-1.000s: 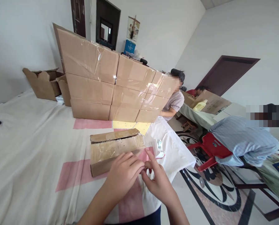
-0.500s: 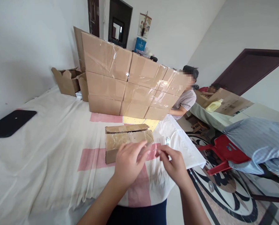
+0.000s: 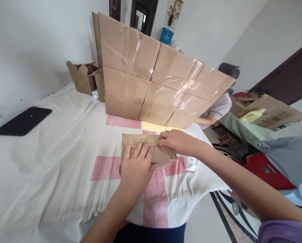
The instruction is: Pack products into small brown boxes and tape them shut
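A small flat cardboard box [image 3: 135, 139] lies on the cloth-covered table [image 3: 54, 168] in front of me. My left hand [image 3: 137, 165] lies flat on its top, fingers spread. My right hand [image 3: 175, 141] reaches over the box's far right edge, fingers curled down and pressing on the cardboard. A white tape dispenser [image 3: 191, 163] sits just right of the box, partly hidden by my right forearm.
A stack of taped cardboard boxes [image 3: 156, 84] stands behind. Open cartons [image 3: 83, 76] sit at the far left, a black flat object [image 3: 23, 120] near the wall. People sit at another table on the right, with a red chair [image 3: 270, 170] and a yellow jug [image 3: 252, 115].
Both hands moved from in front of the box onto it. The left now lies flat on top, the right reaches across to its far edge. The box's lid flap is down.
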{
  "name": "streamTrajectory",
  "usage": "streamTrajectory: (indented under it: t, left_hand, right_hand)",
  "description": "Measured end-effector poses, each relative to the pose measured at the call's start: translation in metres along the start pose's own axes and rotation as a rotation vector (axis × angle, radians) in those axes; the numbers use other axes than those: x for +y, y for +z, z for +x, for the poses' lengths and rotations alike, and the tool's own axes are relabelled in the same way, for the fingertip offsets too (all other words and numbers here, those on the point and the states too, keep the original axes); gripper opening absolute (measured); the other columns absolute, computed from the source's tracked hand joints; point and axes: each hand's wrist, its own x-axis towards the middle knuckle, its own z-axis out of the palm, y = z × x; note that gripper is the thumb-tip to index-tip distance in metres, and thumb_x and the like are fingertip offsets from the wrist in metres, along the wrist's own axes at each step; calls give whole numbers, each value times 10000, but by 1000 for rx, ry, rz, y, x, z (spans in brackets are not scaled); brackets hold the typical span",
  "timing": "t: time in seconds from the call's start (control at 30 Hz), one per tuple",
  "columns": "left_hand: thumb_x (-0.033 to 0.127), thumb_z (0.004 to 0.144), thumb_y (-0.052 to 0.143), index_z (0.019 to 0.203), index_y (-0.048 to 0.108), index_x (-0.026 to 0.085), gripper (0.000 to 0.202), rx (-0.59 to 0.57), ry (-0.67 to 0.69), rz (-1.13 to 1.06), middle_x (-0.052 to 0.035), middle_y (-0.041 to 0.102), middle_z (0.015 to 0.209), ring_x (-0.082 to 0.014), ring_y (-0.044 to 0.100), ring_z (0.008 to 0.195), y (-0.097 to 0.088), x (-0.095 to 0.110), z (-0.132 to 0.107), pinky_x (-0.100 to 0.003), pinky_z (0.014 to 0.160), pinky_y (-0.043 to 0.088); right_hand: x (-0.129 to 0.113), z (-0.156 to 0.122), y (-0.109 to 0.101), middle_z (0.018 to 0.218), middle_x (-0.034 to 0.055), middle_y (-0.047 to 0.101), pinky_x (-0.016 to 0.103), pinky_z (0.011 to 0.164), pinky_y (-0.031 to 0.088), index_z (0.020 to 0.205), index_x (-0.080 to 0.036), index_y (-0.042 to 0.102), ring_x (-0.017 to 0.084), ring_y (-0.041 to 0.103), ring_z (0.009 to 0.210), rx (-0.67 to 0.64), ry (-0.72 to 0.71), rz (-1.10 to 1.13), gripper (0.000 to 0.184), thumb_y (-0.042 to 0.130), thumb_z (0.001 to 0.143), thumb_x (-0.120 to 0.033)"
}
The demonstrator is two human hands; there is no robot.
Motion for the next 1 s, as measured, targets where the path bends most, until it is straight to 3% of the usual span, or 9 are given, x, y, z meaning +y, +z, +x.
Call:
streamTrajectory:
  t: [0.23, 0.43, 0.57, 0.77, 1.0]
  left_hand:
    - [295, 894, 693, 1328, 643, 201, 447, -3, 8, -4, -79, 619, 1425, -324, 558, 1320, -2, 0, 0, -589, 1180, 295]
    - [312, 891, 696, 1281, 670, 203, 406, -12, 10, 6, -81, 639, 1401, -321, 557, 1312, -3, 0, 0, -582, 1172, 312]
    - [322, 892, 689, 1275, 666, 209, 400, -23, 12, 18, -83, 638, 1400, -321, 552, 1311, -4, 0, 0, -579, 1163, 318]
    - [321, 921, 648, 1301, 643, 207, 397, -26, 9, 15, -94, 625, 1415, -321, 536, 1321, -3, 1, 1, -565, 1160, 305]
    - [311, 903, 657, 1270, 658, 193, 386, -18, 8, -1, -108, 647, 1374, -321, 541, 1300, -2, 1, 3, -553, 1149, 319]
  right_hand:
    - [6, 4, -6, 852, 40, 594, 303, 614, 225, 976, -200, 660, 169, 510, 727, -40, -49, -56, 142, 521, 996, -180]
    - [1, 9, -6, 914, 52, 639, 287, 656, 279, 969, -205, 663, 178, 572, 789, -62, -17, 35, 184, 511, 1019, -296]
    - [0, 16, -3, 940, 56, 660, 286, 672, 303, 976, -210, 669, 190, 604, 836, -92, 3, 53, 172, 513, 1008, -276]
    - [-1, 17, 0, 898, 46, 676, 302, 629, 296, 958, -224, 665, 185, 603, 744, -68, 14, 28, 205, 468, 1013, -236]
    - [0, 20, 0, 889, 41, 698, 302, 587, 262, 896, -221, 639, 195, 611, 755, -92, 116, 69, 139, 525, 975, -224]
